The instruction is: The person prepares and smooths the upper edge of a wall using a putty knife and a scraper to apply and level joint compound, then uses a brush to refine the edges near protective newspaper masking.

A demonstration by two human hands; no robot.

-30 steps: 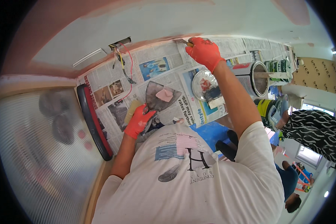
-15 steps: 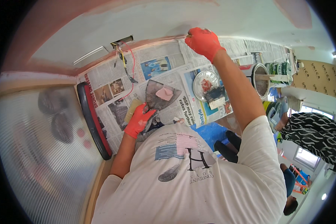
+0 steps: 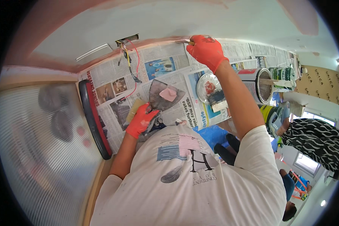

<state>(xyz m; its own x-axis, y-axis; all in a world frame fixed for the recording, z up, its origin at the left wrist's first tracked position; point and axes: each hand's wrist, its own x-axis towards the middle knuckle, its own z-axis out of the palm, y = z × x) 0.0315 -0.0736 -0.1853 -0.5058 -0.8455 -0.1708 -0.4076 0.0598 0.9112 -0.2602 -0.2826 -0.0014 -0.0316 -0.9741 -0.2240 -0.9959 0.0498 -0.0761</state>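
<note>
My left hand (image 3: 141,119), in an orange-red glove, is closed on a wide putty knife. Its dark, flared blade (image 3: 156,101) carries a lump of pink putty (image 3: 168,94). A flat beige piece (image 3: 135,110) shows beside that hand; what it is I cannot make out. Stretched far forward, my right hand (image 3: 208,52), gloved alike, grips a small putty knife (image 3: 185,41). Its thin blade points left, at the pinkish seam along the white wall's lower edge; whether it touches is unclear. Under both hands lie newspaper sheets (image 3: 139,77).
Loose wires (image 3: 130,62) hang from a wall opening. A putty-smeared round lid (image 3: 206,86) and a dirty scraper (image 3: 217,101) lie right of centre. Beyond my right arm stand cans (image 3: 265,90). At left are a black-red bar (image 3: 92,118) and ribbed panel (image 3: 45,150). Another person (image 3: 290,207) is lower right.
My right hand has come slightly down and nearer along the wall edge, and its knife blade now shows. My left hand keeps its hold, almost unmoved. The view has shifted a little.
</note>
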